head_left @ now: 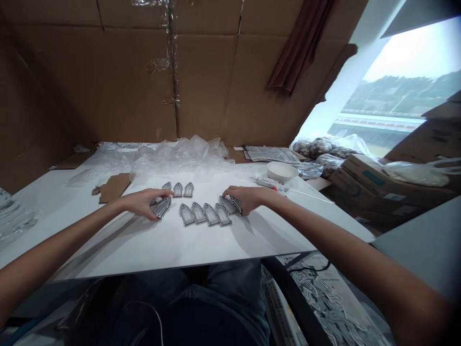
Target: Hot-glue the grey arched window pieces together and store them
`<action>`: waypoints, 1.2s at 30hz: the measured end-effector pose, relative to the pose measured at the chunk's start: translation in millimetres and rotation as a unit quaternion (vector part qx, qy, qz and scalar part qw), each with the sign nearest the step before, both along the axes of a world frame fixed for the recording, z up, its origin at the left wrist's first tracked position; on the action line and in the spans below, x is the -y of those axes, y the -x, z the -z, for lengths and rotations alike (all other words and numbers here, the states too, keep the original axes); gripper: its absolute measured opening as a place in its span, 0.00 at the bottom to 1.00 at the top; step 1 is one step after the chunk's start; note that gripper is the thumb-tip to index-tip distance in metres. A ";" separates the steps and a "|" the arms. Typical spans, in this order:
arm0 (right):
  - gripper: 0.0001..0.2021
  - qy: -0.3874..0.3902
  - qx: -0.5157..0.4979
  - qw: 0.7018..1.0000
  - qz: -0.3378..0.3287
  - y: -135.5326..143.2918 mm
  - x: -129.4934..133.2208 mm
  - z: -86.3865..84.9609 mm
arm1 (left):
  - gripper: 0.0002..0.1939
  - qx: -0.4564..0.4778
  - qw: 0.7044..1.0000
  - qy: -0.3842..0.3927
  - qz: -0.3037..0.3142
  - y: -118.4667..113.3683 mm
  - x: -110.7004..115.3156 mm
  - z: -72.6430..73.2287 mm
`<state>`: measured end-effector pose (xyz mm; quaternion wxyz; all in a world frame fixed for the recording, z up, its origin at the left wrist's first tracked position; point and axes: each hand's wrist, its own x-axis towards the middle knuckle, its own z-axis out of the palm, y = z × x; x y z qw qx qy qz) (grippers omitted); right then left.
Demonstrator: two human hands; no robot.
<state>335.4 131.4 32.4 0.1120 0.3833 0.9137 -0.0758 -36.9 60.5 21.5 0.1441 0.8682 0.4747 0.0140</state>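
Observation:
My left hand [146, 203] is closed around a few small grey arch-shaped pieces [163, 207], low over the white table. At the right end of a front row, my right hand [247, 198] grips a stack of the same kind of arch-shaped pieces [236, 205]. Between the hands, several arch-shaped pieces [205, 214] lie in a slightly overlapping row, pointed ends away from me. Behind them is a shorter row of arch-shaped pieces [183, 189], partly hidden at its left by my left fingers.
Crumpled clear plastic [180, 156] spreads along the back of the white table [162, 250]. A torn cardboard piece [115, 188] lies left. To the right are a white bowl [282, 170] and a pen-like tool [268, 183]. Cardboard boxes [382, 187] stand beyond the right edge.

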 end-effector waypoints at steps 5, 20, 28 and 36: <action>0.46 0.039 0.000 0.999 -0.010 -2.4 -7.0 4.2 | 0.43 -0.007 0.999 -0.033 -0.005 -2.6 -2.5 3.0; 0.45 0.015 0.024 0.999 0.021 1.7 2.7 -17.0 | 0.48 0.077 0.987 -0.067 -0.123 -92.0 25.9 7.8; 0.44 0.013 0.035 0.999 0.009 20.1 13.0 -18.5 | 0.47 -0.010 0.990 -0.037 -0.135 -99.2 23.2 12.8; 0.37 0.000 0.069 0.998 0.015 34.4 17.4 -5.8 | 0.39 -0.021 0.989 -0.027 -0.146 -96.9 18.4 12.5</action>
